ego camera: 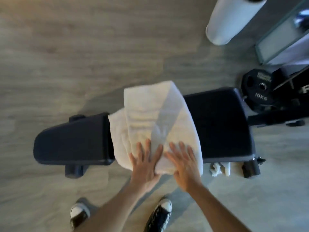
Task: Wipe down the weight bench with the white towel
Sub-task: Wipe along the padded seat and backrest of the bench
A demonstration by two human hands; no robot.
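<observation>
We press our left hand (145,162) and our right hand (183,163) flat on the towel (150,118), side by side and almost touching. The fingers of both hands are spread and stretched out; they grip nothing, they only push the cloth down with the palms. The towel lies folded across the middle of the bench (217,124), over the gap between the two pads, and its near edge hangs a little over the side close to us.

As we judge it, the wiping is in progress and not finished. The towel covers only the middle part. The short pad (71,139) on the left and the wide end of the long pad on the right are both bare, so they are left to wipe. The picture is a bit blurred, so we cannot tell whether any part is already clean.

Around the bench the wooden floor (66,47) is open on the far side. On the right a 10 kg plate (258,91) leans close to the bench end, and a white cylinder (230,20) stands further away. Under the near right side something pale (219,169) lies on the floor, maybe a rag. Our shoes (159,213) stand just before the bench. Nothing lies on the pads to block the towel.
</observation>
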